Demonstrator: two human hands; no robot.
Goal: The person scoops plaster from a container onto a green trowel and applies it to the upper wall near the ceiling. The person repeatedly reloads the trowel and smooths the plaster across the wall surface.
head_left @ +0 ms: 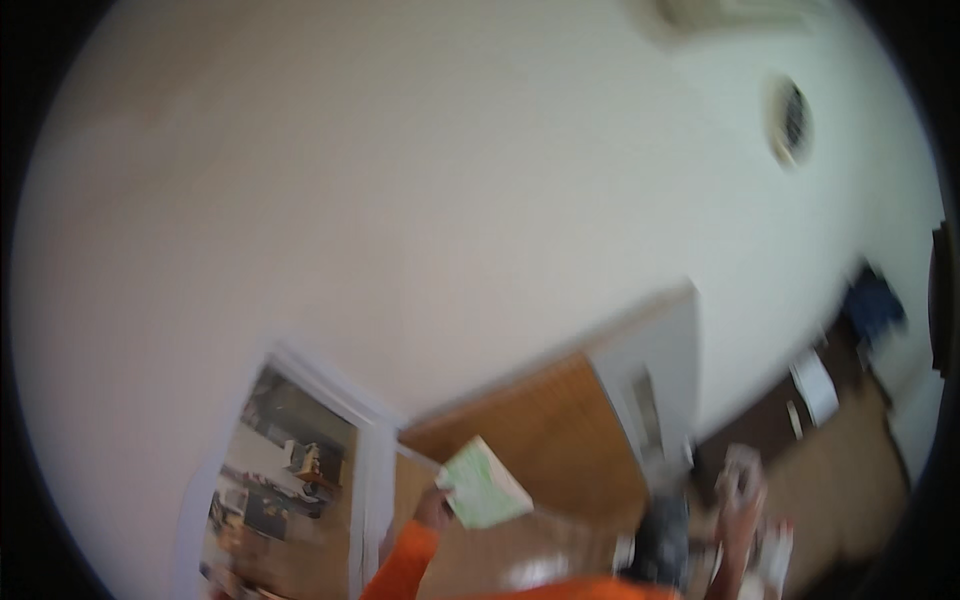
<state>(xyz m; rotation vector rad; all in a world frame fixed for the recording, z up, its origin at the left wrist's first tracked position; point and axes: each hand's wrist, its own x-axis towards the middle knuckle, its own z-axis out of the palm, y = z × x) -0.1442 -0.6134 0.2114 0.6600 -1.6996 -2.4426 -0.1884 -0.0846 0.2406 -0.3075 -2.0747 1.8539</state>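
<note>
My left hand, at the end of an orange sleeve, is closed on the left edge of a flat green and white piece, like a card or booklet. It is held up at a tilt in front of a wooden surface. To the right, my right hand is raised and blurred by motion. Its fingers appear closed around a pale, partly see-through thing, whose kind I cannot make out. Beside the right forearm is a dark grey, blurred shape.
A brown wooden door or panel with a grey section stands behind my hands. At left a white-framed opening shows a cluttered room. A dark cabinet with a white item and dark blue cloth are at right.
</note>
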